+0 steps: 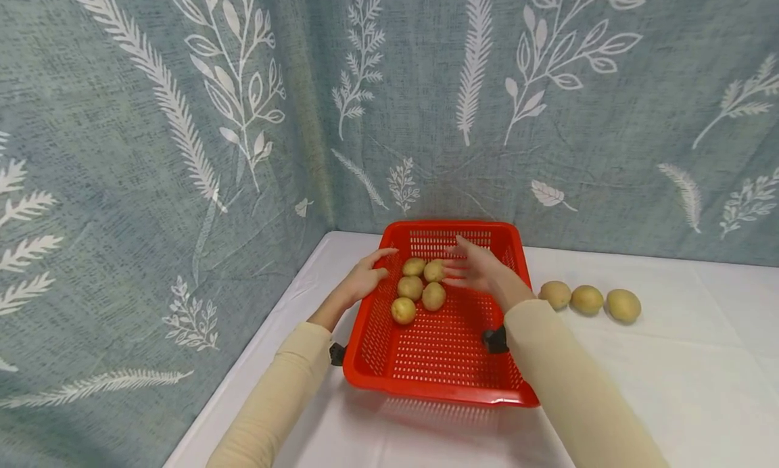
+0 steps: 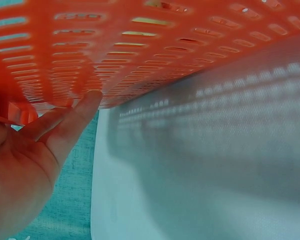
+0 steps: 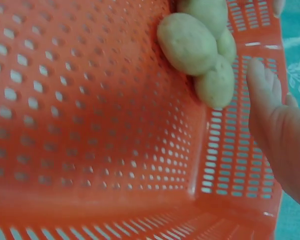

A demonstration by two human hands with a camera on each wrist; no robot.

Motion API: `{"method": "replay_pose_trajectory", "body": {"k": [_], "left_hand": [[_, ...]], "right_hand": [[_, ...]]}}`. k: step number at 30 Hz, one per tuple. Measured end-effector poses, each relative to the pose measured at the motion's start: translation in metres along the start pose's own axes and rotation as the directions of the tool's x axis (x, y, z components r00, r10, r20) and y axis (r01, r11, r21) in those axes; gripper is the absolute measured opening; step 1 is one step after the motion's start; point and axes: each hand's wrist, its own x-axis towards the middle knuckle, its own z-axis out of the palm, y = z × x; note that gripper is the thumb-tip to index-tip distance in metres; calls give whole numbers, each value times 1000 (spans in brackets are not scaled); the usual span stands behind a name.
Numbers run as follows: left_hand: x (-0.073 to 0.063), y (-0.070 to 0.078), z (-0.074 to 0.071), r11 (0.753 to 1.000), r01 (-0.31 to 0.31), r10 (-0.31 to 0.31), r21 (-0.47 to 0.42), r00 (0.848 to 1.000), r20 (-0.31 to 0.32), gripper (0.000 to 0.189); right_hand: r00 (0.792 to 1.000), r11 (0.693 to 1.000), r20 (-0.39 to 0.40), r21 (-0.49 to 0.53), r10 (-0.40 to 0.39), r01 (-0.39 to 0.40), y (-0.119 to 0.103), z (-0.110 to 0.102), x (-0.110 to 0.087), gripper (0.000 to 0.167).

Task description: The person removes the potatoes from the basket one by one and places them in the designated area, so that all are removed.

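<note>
A red perforated plastic basket (image 1: 447, 392) holds several potatoes (image 1: 410, 289) grouped toward its back left. At the left rim is my left hand (image 1: 363, 278), with finger and thumb reaching over the edge in the head view. The left wrist view shows its straight fingers (image 2: 75, 120) against the basket's outer wall (image 2: 155, 50). Over the basket's interior, my right hand (image 1: 477, 268) points left with spread, extended fingers and nothing in its grasp. In the right wrist view, it is beside the clustered potatoes (image 3: 187, 44), near the slotted wall (image 3: 235, 170).
Three more potatoes (image 1: 587, 299) lie in a row on the white tablecloth (image 1: 681, 366), right of the basket. A blue-green leaf-patterned curtain (image 1: 420, 103) hangs close behind the basket and along the left side of the table.
</note>
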Motion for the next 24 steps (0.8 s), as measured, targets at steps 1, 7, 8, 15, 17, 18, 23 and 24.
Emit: {"method": "replay_pose_trajectory", "body": {"k": [1,7,8,15,17,18,23,24], "left_hand": [[0,0,0,1000,1,-1,-1,1000,-1,53],[1,0,-1,1000,17,-17,-3,1000,-2,53],[1,0,0,1000,17,-17,-3,1000,-1,53],[0,0,0,1000,6,-6,-1,1000,-5,54],[0,0,0,1000,6,-6,-4,1000,-4,54],[0,0,0,1000,7,-7,-5,1000,-4,54],[0,0,0,1000,14,-14,-14,1000,-3,54],[0,-1,0,1000,15,-15,-16,1000,-5,53]], "right_hand": [[1000,1000,-8,13,2,-2,1,2,1,58],[999,998,-34,58,7,-5,10,7,8,57],[999,998,-35,66,9,-7,11,8,9,57],[997,992,-74,127,12,-2,20,10,13,56],[996,991,-86,134,8,3,21,9,14,56],[996,990,-93,138,2,11,22,8,14,56],[980,987,-195,143,-45,74,25,5,14,52],[974,986,-219,140,-53,85,25,5,13,51]]}}
